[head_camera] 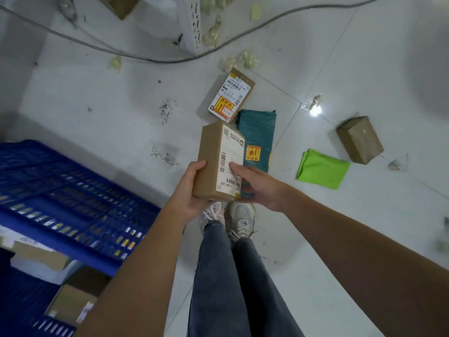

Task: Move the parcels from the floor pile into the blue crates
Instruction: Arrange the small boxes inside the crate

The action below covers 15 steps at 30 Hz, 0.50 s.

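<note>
Head view, looking down on a standing person. Nearest, at lower left, a blue crate [80,210] already holds several cartons [70,305]. Above the shoes, the left hand [188,190] cups the near end of a brown labelled box [218,161], thumb curled onto its side; the right hand [257,183] steadies the other side, fingers laid fairly straight against the label. The box is held in the air, right of the crate. To finish well, the box should probably swing left over the crate wall and be lowered flat beside the cartons, not dropped. Beyond lie a teal mailer [257,137], a labelled carton [230,96], a green cloth [322,169], and another brown carton [359,139] farther right.
</note>
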Tool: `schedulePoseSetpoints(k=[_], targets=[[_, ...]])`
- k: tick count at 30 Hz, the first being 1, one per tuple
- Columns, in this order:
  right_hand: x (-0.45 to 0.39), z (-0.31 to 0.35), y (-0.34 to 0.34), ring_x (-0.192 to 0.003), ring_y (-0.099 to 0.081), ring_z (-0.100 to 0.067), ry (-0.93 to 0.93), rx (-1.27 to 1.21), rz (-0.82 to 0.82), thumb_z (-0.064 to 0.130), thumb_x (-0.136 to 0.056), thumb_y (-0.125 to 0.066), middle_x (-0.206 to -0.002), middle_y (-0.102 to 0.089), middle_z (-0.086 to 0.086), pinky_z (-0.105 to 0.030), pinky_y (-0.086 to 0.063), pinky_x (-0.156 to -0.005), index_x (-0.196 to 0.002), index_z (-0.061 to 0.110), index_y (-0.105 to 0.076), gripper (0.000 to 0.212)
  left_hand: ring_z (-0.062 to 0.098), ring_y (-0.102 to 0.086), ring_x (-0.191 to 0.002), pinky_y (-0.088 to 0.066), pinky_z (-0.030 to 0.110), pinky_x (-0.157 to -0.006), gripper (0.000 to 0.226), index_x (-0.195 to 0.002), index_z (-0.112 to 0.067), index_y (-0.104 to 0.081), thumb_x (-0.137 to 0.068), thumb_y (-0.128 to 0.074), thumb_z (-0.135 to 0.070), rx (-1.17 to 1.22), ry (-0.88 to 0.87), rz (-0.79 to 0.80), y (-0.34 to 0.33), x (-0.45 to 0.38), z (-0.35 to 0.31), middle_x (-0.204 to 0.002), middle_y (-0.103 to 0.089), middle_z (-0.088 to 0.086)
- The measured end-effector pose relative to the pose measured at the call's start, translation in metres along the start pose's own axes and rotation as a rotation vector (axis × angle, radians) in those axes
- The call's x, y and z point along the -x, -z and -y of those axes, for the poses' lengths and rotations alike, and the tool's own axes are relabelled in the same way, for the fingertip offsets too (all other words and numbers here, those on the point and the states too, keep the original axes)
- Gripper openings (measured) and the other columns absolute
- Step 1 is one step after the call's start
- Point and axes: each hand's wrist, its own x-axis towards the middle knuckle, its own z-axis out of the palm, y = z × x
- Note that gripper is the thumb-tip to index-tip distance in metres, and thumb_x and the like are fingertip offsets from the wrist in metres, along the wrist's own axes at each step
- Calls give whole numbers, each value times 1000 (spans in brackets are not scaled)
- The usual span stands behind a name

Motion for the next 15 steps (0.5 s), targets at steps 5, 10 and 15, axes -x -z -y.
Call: schedulePoseSetpoints(k=[5, 10, 15], targets=[[51, -17, 0, -105, -66, -22, 56, -136, 37, 52, -71, -69, -113, -70, -4, -41, -57, -83, -124, 20, -55, 64, 33, -55, -121, -40, 48, -106, 47, -125, -14, -60, -89, -47, -42, -114, -89, -30, -22, 36, 23, -124, -63, 15], [100, -29, -15, -105, -66, -21, 138, -113, -82, 36, -80, -71, -113, -70, -5, -44, -54, -91, -127, 17, -50, 55, 25, -67, -102, -53, 38, -86, 38, -114, -17, -64, -86, -60, -41, -334, -201, -130, -35, 96, 28, -106, -72, 8], [154, -36, -45, -91, -70, -12, 214, 24, -69, 33, -79, -73, -109, -70, -2, -33, -58, -80, -120, 19, -54, 48, 20, -66, -100, -52, 37, -91, 69, -139, -16, -41, -79, -72, -32, -459, -303, -242, -36, 165, 35, -113, -68, 5]])
